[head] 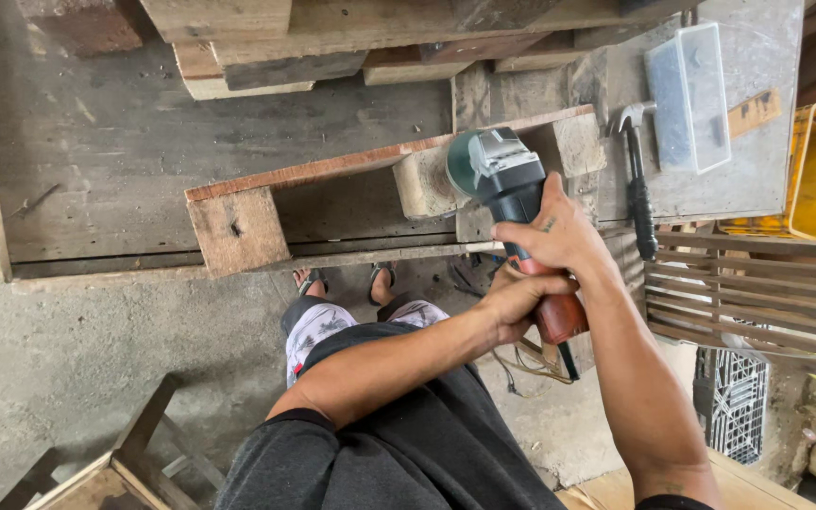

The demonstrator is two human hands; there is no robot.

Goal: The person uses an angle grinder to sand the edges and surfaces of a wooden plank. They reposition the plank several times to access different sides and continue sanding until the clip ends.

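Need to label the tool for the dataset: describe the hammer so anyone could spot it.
Start at the grey workbench and go to its right end, beside the clear plastic box. The hammer lies there, claw head away from the person, black handle overhanging the edge; it is the only loose hand tool there.

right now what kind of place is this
Likely a rough woodworking shop: both hands hold an angle grinder against a wooden frame on a worn workbench, with a claw hammer alongside.

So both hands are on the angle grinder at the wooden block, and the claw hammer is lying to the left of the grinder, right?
Not quite. In the head view the claw hammer lies to the right of the angle grinder, beside the clear plastic box. The rest holds: left hand and right hand both grip the grinder at the wooden block.
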